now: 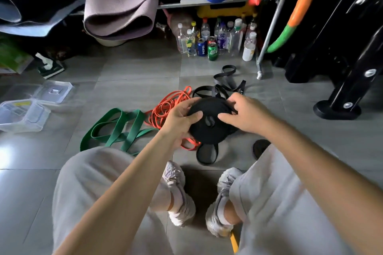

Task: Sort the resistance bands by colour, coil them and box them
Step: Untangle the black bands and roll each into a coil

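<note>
Probably gym storeroom: rolled mats (pixel 120 4), black rack (pixel 339 51).

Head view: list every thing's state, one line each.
black coil, wound tight, held above the floor.
left hand, grips the black coil.
right hand, pinches the black coil's rim.
green bands, loose on the floor.
orange bands, loose, tangled.
loose black bands, uncoiled.
clear box, open, lid off.

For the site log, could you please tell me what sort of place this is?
Probably a home gym or gym storeroom: rolled exercise mats are piled up, a black equipment frame stands on the tiled floor, and green resistance bands lie loose near a coiled black band.
</note>
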Action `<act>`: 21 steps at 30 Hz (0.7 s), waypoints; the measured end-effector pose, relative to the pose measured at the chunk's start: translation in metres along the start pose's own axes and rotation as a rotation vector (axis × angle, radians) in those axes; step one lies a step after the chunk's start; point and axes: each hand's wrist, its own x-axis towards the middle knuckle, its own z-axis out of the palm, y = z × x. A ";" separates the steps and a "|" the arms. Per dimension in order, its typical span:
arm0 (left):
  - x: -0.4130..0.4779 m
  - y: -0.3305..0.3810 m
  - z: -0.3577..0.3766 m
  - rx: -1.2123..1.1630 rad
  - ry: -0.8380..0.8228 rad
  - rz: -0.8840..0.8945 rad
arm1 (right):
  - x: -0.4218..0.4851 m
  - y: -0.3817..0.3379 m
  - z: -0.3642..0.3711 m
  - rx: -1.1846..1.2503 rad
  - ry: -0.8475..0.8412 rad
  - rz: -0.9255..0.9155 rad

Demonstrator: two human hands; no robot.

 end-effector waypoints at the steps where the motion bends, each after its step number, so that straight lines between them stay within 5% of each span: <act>1: 0.012 0.005 0.004 0.008 -0.012 -0.003 | 0.013 0.000 -0.009 -0.060 -0.035 -0.003; 9: 0.116 -0.021 0.049 0.165 -0.048 -0.110 | 0.094 0.071 -0.018 -0.082 -0.126 0.134; 15: 0.164 -0.113 0.079 0.331 -0.092 -0.264 | 0.097 0.171 0.080 0.273 -0.097 0.391; 21: 0.190 -0.213 0.089 0.401 -0.112 -0.470 | 0.089 0.227 0.179 0.338 0.006 0.599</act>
